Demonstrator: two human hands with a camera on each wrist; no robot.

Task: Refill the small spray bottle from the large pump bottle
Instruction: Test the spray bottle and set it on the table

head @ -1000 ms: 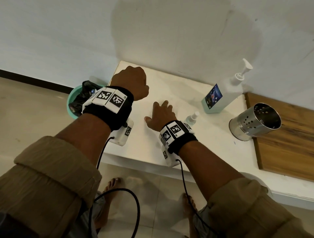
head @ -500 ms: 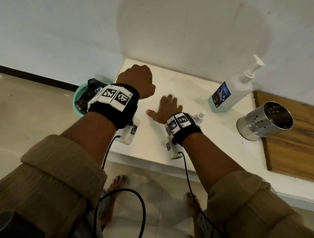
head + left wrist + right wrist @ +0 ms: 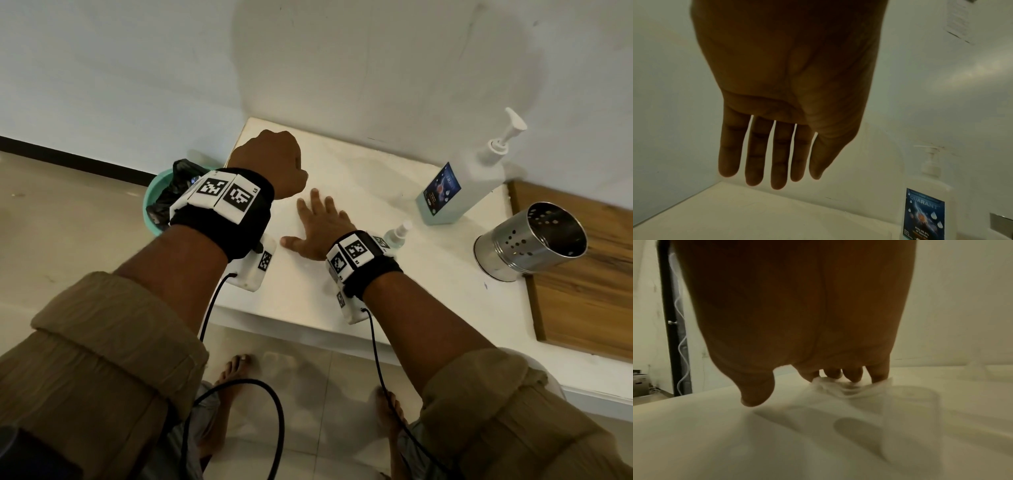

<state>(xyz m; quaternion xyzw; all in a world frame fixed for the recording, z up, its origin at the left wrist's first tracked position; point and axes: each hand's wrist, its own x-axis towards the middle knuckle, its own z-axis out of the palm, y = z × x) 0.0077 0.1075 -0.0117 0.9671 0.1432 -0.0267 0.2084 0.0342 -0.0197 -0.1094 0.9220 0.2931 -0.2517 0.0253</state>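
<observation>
The large pump bottle [image 3: 459,185], white with a blue label, stands at the back of the white table [image 3: 428,291] against the wall; it also shows in the left wrist view [image 3: 925,207]. The small clear spray bottle [image 3: 397,234] stands just right of my right wrist. My right hand [image 3: 318,222] lies palm down on the table, fingers spread. In the right wrist view its fingertips [image 3: 853,378] press on a crumpled white tissue [image 3: 849,387]. My left hand [image 3: 270,161] hangs above the table's left end, fingers [image 3: 777,162] straight and pointing down, holding nothing.
A perforated steel cup [image 3: 531,243] stands to the right, at the edge of a wooden board [image 3: 582,291]. A teal bin [image 3: 154,205] lined with a black bag sits on the floor beside the table's left end. The wall runs close behind the table.
My right hand has slid a little to the left over the table, away from the spray bottle, and its fingers have spread. The left hand stays raised in about the same place.
</observation>
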